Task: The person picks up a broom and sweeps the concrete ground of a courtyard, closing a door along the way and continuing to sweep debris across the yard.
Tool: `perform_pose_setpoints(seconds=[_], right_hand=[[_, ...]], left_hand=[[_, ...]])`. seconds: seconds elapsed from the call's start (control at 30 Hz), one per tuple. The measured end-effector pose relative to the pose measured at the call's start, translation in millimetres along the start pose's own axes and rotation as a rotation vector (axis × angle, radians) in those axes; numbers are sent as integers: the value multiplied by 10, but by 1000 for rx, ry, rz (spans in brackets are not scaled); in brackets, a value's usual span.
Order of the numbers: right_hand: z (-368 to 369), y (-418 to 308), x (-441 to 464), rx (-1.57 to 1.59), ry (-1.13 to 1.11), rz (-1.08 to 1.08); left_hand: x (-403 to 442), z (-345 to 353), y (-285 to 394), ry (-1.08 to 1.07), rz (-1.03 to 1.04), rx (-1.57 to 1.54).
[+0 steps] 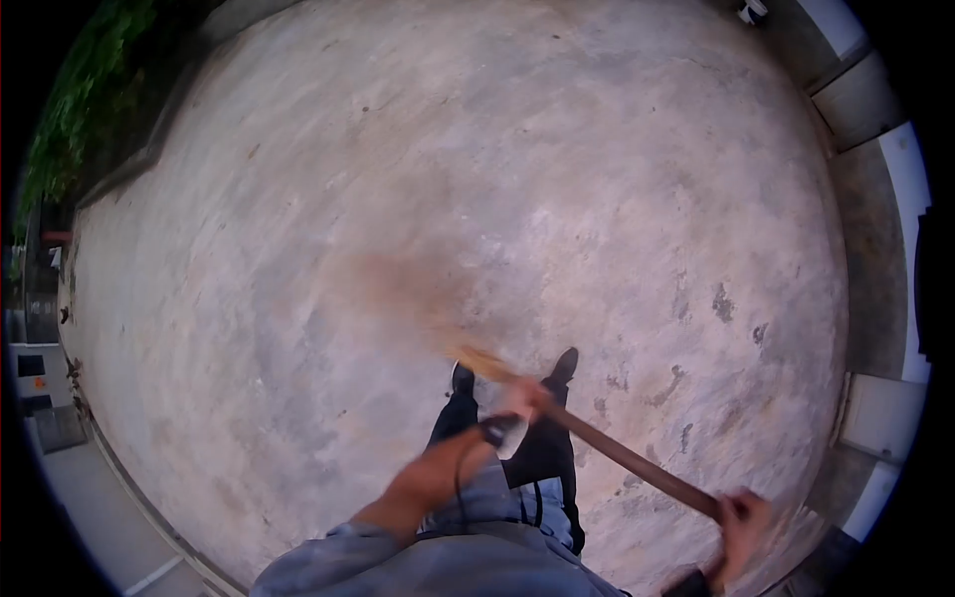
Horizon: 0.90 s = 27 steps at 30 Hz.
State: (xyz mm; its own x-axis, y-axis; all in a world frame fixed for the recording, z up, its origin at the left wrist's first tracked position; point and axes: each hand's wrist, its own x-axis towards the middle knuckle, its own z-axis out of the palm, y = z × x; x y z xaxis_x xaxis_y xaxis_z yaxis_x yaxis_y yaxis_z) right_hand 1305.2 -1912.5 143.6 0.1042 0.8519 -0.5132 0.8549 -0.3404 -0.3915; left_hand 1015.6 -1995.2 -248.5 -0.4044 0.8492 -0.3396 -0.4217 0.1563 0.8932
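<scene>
One long handle [637,460] slants in front of your legs [549,453], its far end blurred on or just above the concrete floor [298,199]. Your left hand [522,398] has its grip wrapped around it lower down, your right hand [746,522] near its top. You seem mid-stroke; dark patches [721,301] mark the floor, but how much is done or left, you can't tell.

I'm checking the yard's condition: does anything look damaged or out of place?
To the right of the held handle, several dark, ragged patches stand out against the paler floor. I can't tell whether they're stains or worn spots.
</scene>
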Motion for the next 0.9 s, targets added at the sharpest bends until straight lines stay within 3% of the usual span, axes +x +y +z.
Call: perform_pose_setpoints(seconds=[0.03, 0.1, 0.2, 0.27, 0.33, 0.47, 0.5, 0.53, 0.6, 0.73, 0.83, 0.9], right_hand=[[697, -365, 159, 56, 50, -308], [1927, -671, 429, 176, -184, -643], [2730, -1445, 238, 329, -232, -740], [2915, -1459, 281, 331, -262, -776], [2962, -1390, 330, 391, -292, -722], [2774, -991, 478, 444, -235, -615], [2604, -885, 506, 434, -162, -613], [2362, -770, 533, 423, -90, -608], [1906, -306, 579, 402, 86, -548], [993, 505, 177, 473, 357, -320], [558, 652, -588, 362, 606, -165], [457, 501, -1136, 323, 657, 16]], left_hand=[[12, -776, 39, 133, -95, -115], [-70, -2367, 105, 411, -311, -550], [-521, -4119, 426, 639, -288, -674], [-625, -3896, 1162, 1127, -309, -359], [-659, -3650, 1554, 1275, -155, -689], [-470, -3268, 1454, 861, -10, -987], [-328, -3093, 1350, 792, -42, -910], [-181, -2920, 1171, 615, -85, -1050], [36, -2100, 1320, 606, -315, -1238], [482, -613, 958, 467, -640, -1064], [550, 364, 880, 294, -794, -938], [663, 791, 814, 201, -892, -834]])
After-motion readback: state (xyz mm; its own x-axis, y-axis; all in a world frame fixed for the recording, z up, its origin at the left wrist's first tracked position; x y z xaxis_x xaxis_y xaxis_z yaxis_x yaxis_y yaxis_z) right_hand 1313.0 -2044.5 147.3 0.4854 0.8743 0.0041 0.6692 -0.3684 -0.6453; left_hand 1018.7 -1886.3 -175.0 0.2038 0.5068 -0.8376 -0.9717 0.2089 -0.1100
